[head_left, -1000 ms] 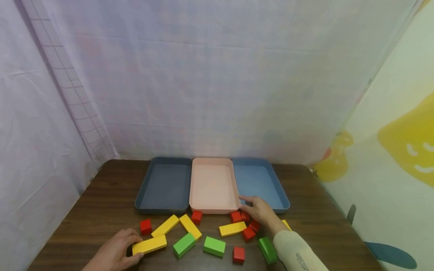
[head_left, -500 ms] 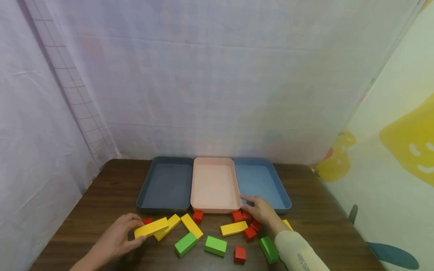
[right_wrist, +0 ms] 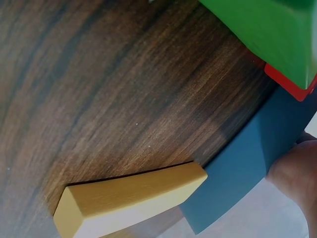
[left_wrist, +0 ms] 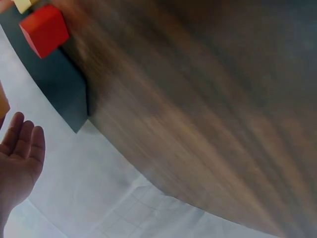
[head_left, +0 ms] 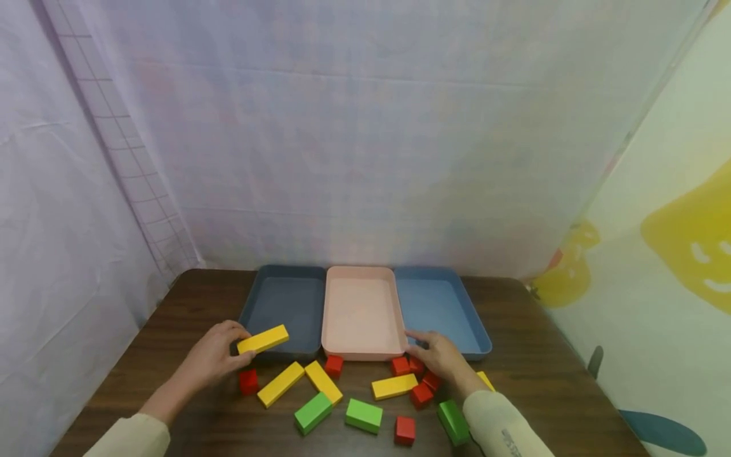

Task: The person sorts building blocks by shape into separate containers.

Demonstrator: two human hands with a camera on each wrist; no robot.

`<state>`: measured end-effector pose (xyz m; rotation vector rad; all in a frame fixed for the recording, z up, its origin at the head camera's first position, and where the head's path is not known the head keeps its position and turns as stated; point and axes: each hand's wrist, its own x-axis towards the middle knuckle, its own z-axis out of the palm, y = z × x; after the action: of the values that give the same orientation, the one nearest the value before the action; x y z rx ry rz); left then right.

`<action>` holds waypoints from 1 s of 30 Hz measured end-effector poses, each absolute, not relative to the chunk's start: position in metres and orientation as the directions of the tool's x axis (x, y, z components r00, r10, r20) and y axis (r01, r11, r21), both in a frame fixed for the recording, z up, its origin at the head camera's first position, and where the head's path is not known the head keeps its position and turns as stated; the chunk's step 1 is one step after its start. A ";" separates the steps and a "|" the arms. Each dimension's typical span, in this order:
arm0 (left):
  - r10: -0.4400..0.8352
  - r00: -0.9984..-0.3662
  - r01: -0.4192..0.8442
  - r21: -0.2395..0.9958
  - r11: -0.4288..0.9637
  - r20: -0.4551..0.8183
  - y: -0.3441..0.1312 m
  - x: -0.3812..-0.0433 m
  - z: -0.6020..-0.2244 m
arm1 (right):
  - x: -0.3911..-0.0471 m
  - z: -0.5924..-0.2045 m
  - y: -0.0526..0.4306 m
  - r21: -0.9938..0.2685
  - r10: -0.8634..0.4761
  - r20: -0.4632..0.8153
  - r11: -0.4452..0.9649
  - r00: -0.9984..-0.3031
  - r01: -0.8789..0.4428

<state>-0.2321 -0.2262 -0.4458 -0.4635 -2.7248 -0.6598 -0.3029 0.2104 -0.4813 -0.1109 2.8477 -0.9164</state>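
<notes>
In the head view my left hand point(head_left: 208, 358) pinches one end of a long yellow block point(head_left: 263, 339), its far end over the front left part of the dark grey-blue tray point(head_left: 285, 298). The left wrist view shows just a sliver of that block beside the fingers point(left_wrist: 22, 141). My right hand point(head_left: 438, 357) reaches over the front left corner of the blue tray point(head_left: 442, 301), index finger and thumb apart, fingertips at the right rim of the pink tray point(head_left: 362, 311). Red cubes point(head_left: 421, 395) lie just below it, partly covered by the hand.
On the dark wooden table lie loose yellow blocks point(head_left: 394, 386), green blocks point(head_left: 363, 416) and a red cube point(head_left: 405, 430). Another red cube point(head_left: 248, 381) sits below my left hand. A dark green block point(head_left: 454, 421) lies beside my right sleeve point(head_left: 502, 422). A white curtain point(head_left: 354, 158) hangs behind.
My left hand has lifted the yellow block off the table and carried it forward over the dark tray's front edge. The right hand stays at the same tray corner.
</notes>
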 end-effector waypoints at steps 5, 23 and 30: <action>0.211 -0.925 0.328 0.386 0.862 0.315 -0.225 -0.252 -0.446 | -0.302 -0.482 0.210 -0.585 -0.125 -0.103 0.810 -0.987 -0.042; 0.155 -0.961 0.237 0.395 0.887 0.229 -0.214 -0.310 -0.455 | -0.300 -0.480 0.209 -0.572 -0.105 -0.127 0.820 -0.986 -0.014; 0.153 -0.961 0.235 0.387 0.892 0.232 -0.209 -0.328 -0.464 | -0.302 -0.481 0.209 -0.565 -0.100 -0.125 0.825 -0.987 -0.012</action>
<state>-0.3276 -0.2087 -0.4644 -0.2969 -2.8638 -0.6219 -0.3018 0.2091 -0.4810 -0.0880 2.8576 -0.8838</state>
